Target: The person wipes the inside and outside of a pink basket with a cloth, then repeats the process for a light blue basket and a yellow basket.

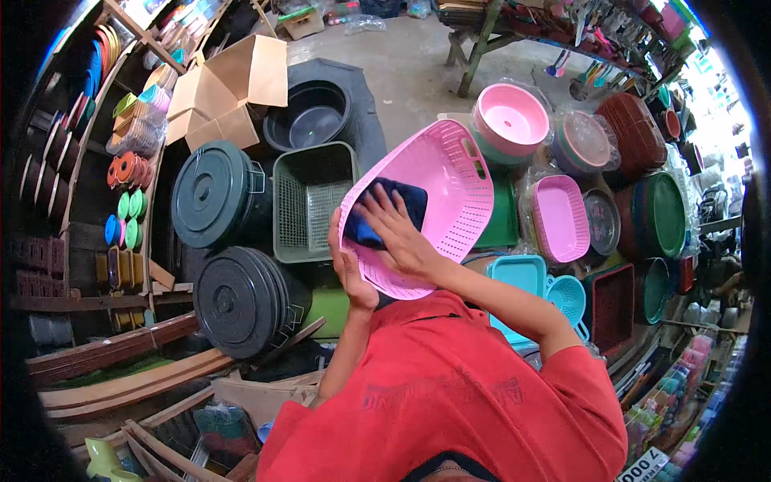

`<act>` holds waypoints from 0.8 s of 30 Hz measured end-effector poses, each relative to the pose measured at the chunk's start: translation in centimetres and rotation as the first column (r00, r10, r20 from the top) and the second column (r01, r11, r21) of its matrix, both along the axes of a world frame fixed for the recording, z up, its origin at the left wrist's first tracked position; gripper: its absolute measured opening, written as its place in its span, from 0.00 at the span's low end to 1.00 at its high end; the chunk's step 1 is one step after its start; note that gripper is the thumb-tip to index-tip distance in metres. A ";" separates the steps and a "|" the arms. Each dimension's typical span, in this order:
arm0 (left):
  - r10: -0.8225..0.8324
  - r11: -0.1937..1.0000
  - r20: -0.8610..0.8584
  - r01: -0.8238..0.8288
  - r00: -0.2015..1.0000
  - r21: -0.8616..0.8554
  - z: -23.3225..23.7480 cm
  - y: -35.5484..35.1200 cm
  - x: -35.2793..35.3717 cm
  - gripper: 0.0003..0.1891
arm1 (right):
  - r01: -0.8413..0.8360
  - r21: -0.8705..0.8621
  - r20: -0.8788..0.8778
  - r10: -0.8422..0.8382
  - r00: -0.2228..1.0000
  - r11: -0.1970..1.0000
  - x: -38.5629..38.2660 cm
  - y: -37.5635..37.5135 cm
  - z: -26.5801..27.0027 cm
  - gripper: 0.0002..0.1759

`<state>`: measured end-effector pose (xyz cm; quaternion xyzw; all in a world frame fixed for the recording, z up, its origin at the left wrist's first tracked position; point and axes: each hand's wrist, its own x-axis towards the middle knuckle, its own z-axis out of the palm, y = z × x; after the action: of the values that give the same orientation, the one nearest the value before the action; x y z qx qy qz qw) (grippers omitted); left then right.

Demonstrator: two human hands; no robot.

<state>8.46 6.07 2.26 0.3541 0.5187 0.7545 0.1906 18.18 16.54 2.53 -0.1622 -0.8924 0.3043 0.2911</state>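
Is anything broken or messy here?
Nothing looks broken or spilled. The pink basket is tilted only because the left hand holds its rim while the right hand presses a dark blue cloth against it. The cardboard box behind lies open, flaps splayed.

Cloth [384, 210] lies in the basket [454, 173], right hand [405, 237] on top of it; left hand [351, 273] at the lower rim; crate [309, 201] just left, bins [213, 194] beyond it.

bins [213, 194] left of basket [450, 181]; open floor [409, 72] beyond.
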 end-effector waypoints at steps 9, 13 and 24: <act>-0.114 0.993 0.532 0.117 0.839 0.028 -2.3 -1.4 -0.2 0.37 | -0.450 -0.010 0.175 0.445 0.878 0.893 3.0 1.5 2.0 0.45; -0.187 0.981 0.678 0.177 0.711 0.084 0.1 -1.0 0.4 0.38 | -0.507 -0.091 0.197 0.515 0.834 0.857 4.6 1.6 3.0 0.40; -0.232 0.973 0.713 0.152 0.661 0.176 -0.4 1.2 -1.2 0.37 | -0.432 -0.321 0.186 0.504 0.844 0.843 8.3 1.2 3.2 0.26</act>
<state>7.28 7.31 1.83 0.0865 0.3207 0.8335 0.4414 26.47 17.70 5.70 -0.0140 -0.8860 0.4593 0.0617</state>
